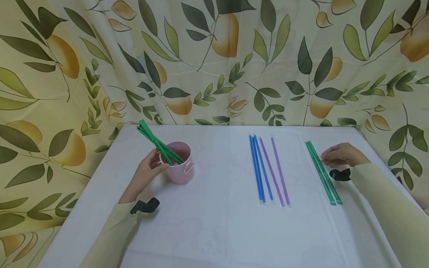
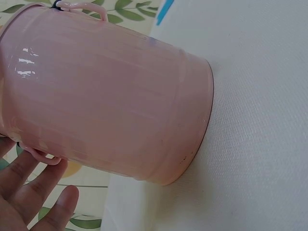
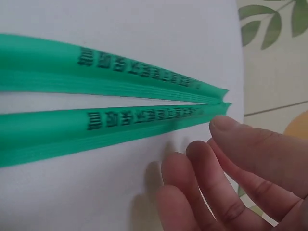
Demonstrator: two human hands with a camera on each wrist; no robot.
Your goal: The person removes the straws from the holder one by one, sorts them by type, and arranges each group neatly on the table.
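A pink bucket (image 1: 180, 175) with small side handles stands at the left of the table, holding several green paper-wrapped straws (image 1: 157, 143) that lean left over its rim. My left hand (image 1: 147, 169) holds the bucket at its left side by the rim, thumb in front; in the left wrist view some fingers (image 2: 41, 185) lie by a handle. At the right lie two more green-wrapped straws (image 1: 323, 173), printed with dark characters. My right hand (image 1: 345, 154) is beside their far end, loosely bent and holding nothing. One fingertip (image 3: 224, 122) overlaps a wrapper's end in the right wrist view.
Three blue straws (image 1: 258, 167) and two purple straws (image 1: 280, 171) lie side by side right of the table's middle. The white tabletop (image 1: 214, 227) ends at the back against a leaf-and-fruit patterned cloth (image 1: 214, 74).
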